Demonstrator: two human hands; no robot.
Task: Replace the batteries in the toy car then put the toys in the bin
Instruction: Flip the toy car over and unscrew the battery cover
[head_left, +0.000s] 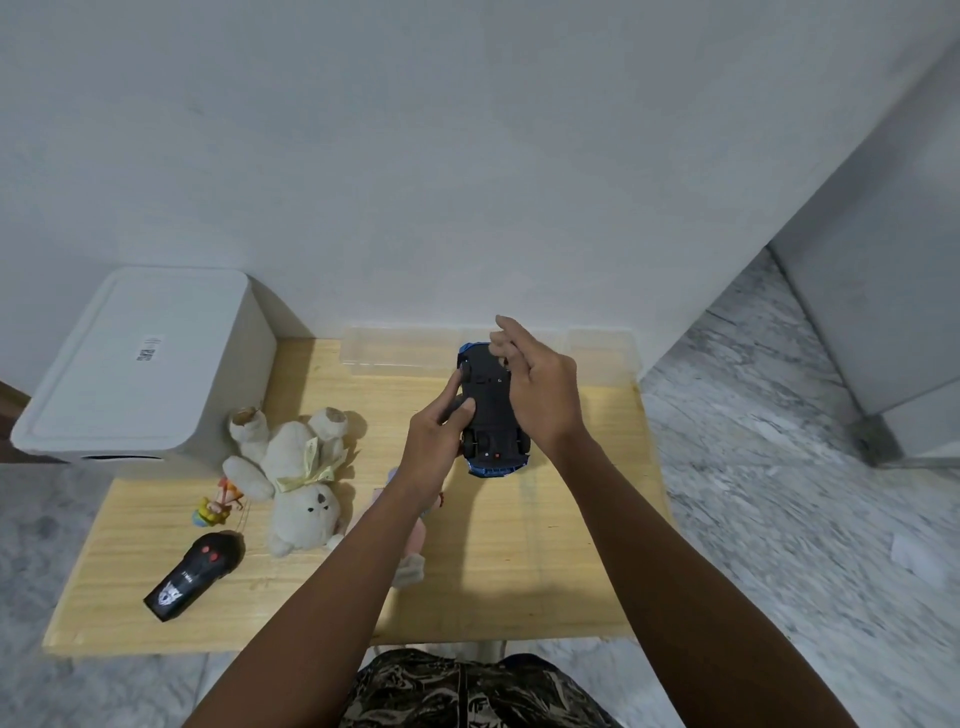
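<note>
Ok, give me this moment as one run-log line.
toy car: upside down, held above table | left hand: gripping car | right hand: at underside | batteries: not visible | plush bear: on table

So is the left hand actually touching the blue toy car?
Touching. The head view shows the left hand gripping the upturned toy car, its thumb pressed on the black underside.

We cannot read the label (149, 350) on the white bin's (140, 364) lid; too small. The left forearm covers most of a pink toy (415, 540) near the table's (545, 545) front edge; its shape is unclear. The toy car (488, 410) is belly-up; both hands hide its sides, so its blue top is out of sight. Whether the right hand (540, 389) pinches anything, we cannot tell. The clear tray (405, 353) at the table's far edge blurs into the wall.
</note>
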